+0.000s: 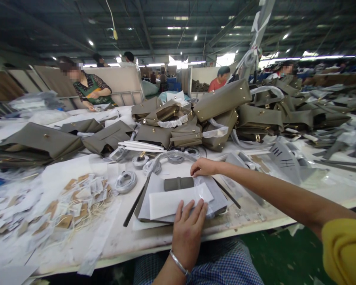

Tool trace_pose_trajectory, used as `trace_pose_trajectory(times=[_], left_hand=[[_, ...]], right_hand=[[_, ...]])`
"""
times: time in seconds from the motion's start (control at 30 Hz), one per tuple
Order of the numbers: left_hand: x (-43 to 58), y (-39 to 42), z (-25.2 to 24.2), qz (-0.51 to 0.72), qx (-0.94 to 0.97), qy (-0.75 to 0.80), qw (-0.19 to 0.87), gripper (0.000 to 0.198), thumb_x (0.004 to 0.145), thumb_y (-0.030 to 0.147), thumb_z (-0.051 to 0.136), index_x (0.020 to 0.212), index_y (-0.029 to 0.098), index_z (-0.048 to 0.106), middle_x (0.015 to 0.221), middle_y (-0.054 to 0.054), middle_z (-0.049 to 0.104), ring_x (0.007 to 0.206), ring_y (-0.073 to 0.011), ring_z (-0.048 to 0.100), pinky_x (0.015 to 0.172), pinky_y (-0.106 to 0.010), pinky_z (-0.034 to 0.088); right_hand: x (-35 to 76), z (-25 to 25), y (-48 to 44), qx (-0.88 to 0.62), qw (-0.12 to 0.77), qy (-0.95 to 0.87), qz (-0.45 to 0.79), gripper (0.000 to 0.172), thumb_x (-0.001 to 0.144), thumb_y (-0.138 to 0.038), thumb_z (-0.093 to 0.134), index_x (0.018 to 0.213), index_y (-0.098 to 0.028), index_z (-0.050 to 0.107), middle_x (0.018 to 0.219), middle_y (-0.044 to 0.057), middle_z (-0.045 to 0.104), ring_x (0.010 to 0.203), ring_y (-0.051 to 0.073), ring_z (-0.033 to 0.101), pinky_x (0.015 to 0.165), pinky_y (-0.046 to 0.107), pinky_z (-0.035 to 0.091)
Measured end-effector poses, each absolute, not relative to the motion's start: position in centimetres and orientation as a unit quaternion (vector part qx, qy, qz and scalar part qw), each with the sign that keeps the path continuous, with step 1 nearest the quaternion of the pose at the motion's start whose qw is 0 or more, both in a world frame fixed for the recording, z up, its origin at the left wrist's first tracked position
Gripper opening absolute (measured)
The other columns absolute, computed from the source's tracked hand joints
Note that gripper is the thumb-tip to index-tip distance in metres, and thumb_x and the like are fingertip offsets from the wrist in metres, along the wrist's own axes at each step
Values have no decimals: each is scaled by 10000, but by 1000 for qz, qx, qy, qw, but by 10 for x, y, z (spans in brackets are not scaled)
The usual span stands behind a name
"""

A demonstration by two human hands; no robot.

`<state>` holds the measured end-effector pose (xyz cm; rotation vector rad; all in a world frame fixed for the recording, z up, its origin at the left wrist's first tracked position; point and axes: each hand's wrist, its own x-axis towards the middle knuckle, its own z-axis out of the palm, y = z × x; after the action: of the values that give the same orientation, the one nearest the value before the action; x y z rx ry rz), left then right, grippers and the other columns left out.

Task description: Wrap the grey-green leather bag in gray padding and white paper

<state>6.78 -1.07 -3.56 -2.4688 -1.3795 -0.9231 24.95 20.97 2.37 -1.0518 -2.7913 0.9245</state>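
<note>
A grey-olive bag (141,213) lies flat on the table in front of me, mostly covered by grey-white sheeting (156,186). Across it rests a strip of white padding (166,204). My left hand (188,225), with a silver bracelet at the wrist, presses down on this strip, fingers stretched out. Just beyond the padding is an olive strap piece (178,183) with a raised band across it. At that piece's right end, my right hand (204,167) is closed with bent fingers; what they grip, if anything, is hidden. Clear plastic film (202,190) lies below those fingers.
Paper tags with strings (83,198) are heaped at left. Wrapped coiled straps (126,182) lie behind the bag. Olive handbags (222,101) are piled across the back. A person in a green apron (93,89) works at far left. The table's front edge (225,229) runs near my lap.
</note>
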Motion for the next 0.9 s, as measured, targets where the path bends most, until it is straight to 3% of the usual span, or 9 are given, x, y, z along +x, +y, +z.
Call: trace_pose_trajectory(times=[0.27,0.6,0.77,0.9], left_hand=[[68,-12,-36,-311,-829,-459,75,425,1011,280,337,1421,316,442,1438,111,484,1251,-199,492,1126,-478,371],[67,-12,-36,-324,-825,-458,66,427,1007,286,353,1425,322,433,1427,110,498,1248,-192,492,1137,-474,353],[67,-11,-36,-325,-825,-457,65,433,997,293,387,1427,326,428,1425,101,504,1254,-187,491,1142,-470,351],[67,-10,-36,-324,-826,-456,66,431,1003,283,365,1428,322,428,1432,108,494,1251,-189,488,1137,-468,351]], right_hand=[[238,25,214,-282,-29,-934,218,122,769,-129,676,869,-149,742,851,29,701,757,114,616,720,196,417],[244,41,206,-257,16,-949,183,51,798,-115,618,799,-142,660,1176,42,649,1033,154,607,893,248,413],[248,40,208,-270,10,-942,201,143,847,-151,603,967,-134,679,1000,55,696,909,130,636,822,220,439],[247,33,209,-268,-16,-939,214,136,831,-191,650,944,-152,716,890,20,703,788,101,635,737,180,437]])
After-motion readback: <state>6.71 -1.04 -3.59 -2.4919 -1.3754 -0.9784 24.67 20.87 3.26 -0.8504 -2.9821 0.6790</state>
